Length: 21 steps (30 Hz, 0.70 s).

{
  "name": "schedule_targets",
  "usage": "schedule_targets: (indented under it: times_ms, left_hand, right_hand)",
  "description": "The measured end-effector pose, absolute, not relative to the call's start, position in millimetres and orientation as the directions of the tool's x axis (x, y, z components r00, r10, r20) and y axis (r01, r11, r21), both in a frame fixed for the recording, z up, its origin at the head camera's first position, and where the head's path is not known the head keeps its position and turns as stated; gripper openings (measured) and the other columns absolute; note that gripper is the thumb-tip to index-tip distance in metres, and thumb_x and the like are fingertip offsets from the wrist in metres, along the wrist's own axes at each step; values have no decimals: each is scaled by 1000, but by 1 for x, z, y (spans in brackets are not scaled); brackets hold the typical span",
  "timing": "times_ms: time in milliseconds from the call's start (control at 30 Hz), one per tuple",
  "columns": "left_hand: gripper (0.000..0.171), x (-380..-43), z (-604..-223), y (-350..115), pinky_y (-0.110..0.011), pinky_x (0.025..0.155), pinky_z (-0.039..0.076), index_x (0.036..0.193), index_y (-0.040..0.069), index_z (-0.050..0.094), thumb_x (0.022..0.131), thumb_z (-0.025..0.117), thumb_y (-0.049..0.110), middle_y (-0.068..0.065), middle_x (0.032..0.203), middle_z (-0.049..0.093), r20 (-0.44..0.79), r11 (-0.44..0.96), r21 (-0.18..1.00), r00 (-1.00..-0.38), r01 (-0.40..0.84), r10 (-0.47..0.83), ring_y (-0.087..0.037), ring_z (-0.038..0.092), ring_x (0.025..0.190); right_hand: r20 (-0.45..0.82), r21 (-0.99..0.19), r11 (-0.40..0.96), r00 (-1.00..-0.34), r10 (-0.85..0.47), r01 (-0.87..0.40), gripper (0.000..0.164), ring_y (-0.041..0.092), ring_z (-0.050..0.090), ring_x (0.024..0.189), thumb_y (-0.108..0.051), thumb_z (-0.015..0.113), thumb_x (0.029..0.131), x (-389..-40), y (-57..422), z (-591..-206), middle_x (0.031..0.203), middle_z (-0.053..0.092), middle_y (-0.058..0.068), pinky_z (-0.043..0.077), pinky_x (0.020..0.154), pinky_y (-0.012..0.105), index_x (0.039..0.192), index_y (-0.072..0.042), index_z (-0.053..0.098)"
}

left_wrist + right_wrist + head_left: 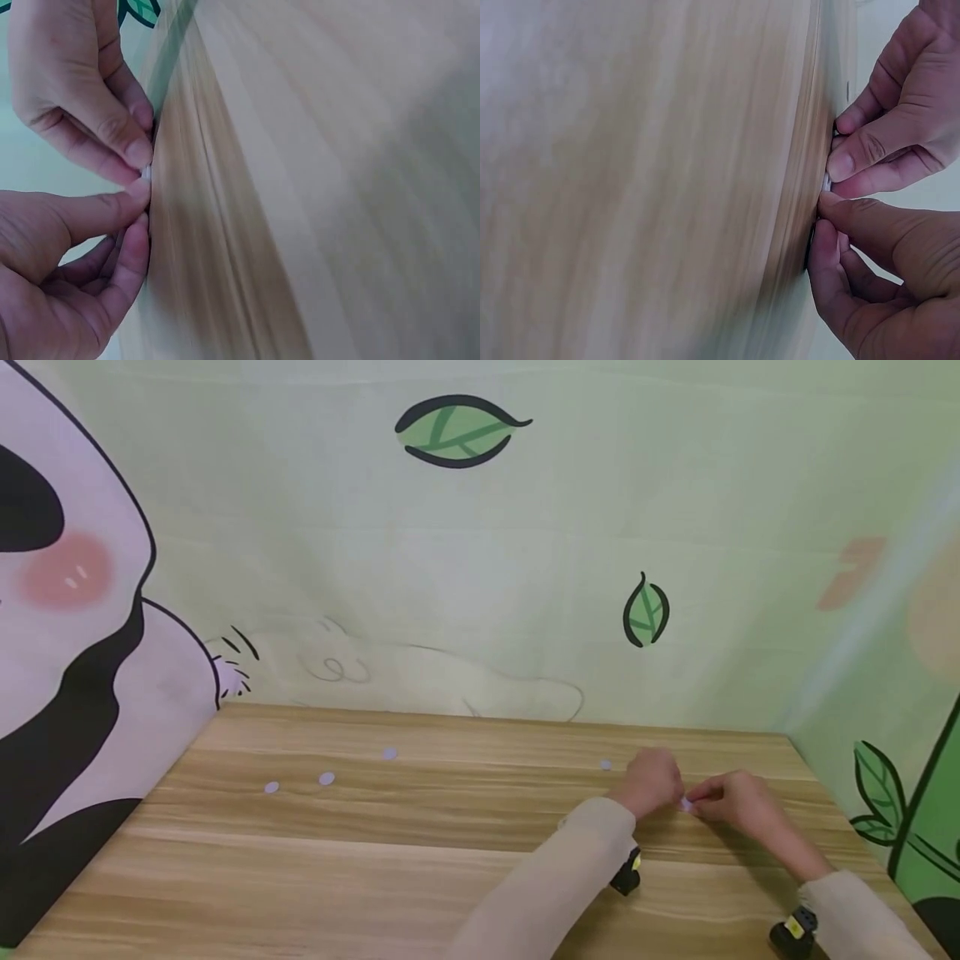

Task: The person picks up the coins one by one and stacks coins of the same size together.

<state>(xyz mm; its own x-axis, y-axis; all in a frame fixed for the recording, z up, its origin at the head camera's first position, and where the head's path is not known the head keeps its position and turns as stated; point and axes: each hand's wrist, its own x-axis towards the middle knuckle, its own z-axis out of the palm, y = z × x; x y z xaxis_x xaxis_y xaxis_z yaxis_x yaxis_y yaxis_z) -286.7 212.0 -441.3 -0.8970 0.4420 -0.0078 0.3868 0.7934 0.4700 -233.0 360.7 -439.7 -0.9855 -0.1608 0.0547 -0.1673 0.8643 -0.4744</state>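
In the head view, my left hand (654,779) and right hand (742,803) meet low over the right part of the wooden table. A small pale disc (686,804) is pinched between their fingertips. The left wrist view shows my left hand (71,274) below, with the right hand (79,86) above, thumbs nearly touching at a sliver of the white disc (146,173). From the right wrist, the right hand (889,274) is nearest and the left hand (904,112) lies beyond. Fingers hide most of the disc.
Behind the left hand lies a pale disc (606,765) on the wooden table (300,877). Three more discs lie farther left, one of them a round pale disc (326,778). A leaf-printed backdrop (480,568) rises behind the table's far edge.
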Motion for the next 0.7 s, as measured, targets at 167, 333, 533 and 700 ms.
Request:
schedule_targets:
  times_ms: [167, 333, 533, 700]
  left_hand:
    - [24, -290, -439, 200, -16, 43, 33, 61, 15, 74, 85, 78, 10, 11, 48, 48, -49, 762, 511, -871, 399, 489, -2, 39, 44]
    - [8, -294, -440, 191, -13, 49, 38, 76, 17, 82, 83, 83, 13, 13, 59, 62, -57, 722, 546, -842, 424, 537, 0, 46, 52]
    - [7, -294, -439, 183, -9, 55, 40, 81, 15, 82, 80, 88, 18, 13, 71, 72, -13, 679, 523, -791, 516, 611, 3, 49, 60]
    - [10, -294, -440, 178, -9, 58, 39, 83, 13, 82, 79, 89, 19, 11, 74, 73, -5, 662, 514, -770, 546, 639, 2, 51, 63]
  right_hand:
    - [73, -480, 856, -981, -180, -192, 9, 18, 65, 81, -6, 79, 84, -232, 354, -440, 87, 77, 12, 51, 67, 31, 91, 1, 78]
    - [64, -482, 856, -982, -177, -186, 10, 19, 67, 84, -8, 80, 84, -232, 350, -439, 88, 77, 10, 51, 70, 32, 91, -1, 79]
    - [46, -499, 850, -985, -168, -168, 10, 16, 65, 83, -8, 79, 85, -231, 347, -439, 88, 77, 8, 50, 69, 29, 93, -3, 79]
    - [62, -507, 839, -980, -191, -196, 9, 17, 67, 82, -7, 79, 85, -231, 344, -440, 86, 77, 8, 51, 68, 26, 92, -2, 79]
